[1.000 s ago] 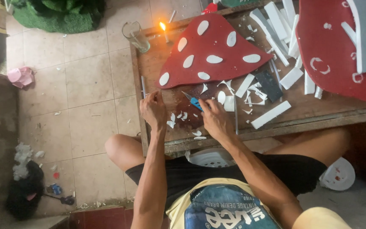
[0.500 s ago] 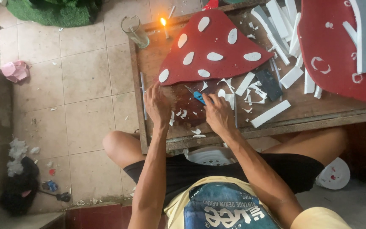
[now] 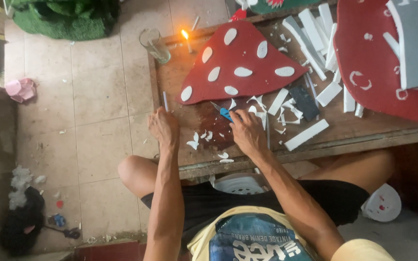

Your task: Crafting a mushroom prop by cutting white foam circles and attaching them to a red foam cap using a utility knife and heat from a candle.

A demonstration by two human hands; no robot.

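My right hand (image 3: 247, 131) is closed on a blue-handled craft knife (image 3: 222, 112) whose blade points up-left toward the lower edge of a red foam mushroom cap with white spots (image 3: 240, 65). My left hand (image 3: 163, 126) rests with curled fingers on the wooden table (image 3: 180, 77) at its left side, holding nothing that I can see. Small white foam scraps (image 3: 204, 137) lie between the two hands on a dark red patch of the table.
A lit candle (image 3: 186, 40) and a drinking glass (image 3: 155, 44) stand at the table's far left corner. White foam strips (image 3: 310, 29), a dark phone-like slab (image 3: 304, 101) and a large red foam sheet (image 3: 378, 58) lie to the right. Tiled floor extends left.
My left hand has drawn back left and down from the scraps toward the table's left side. My right hand with the knife stays almost in place.
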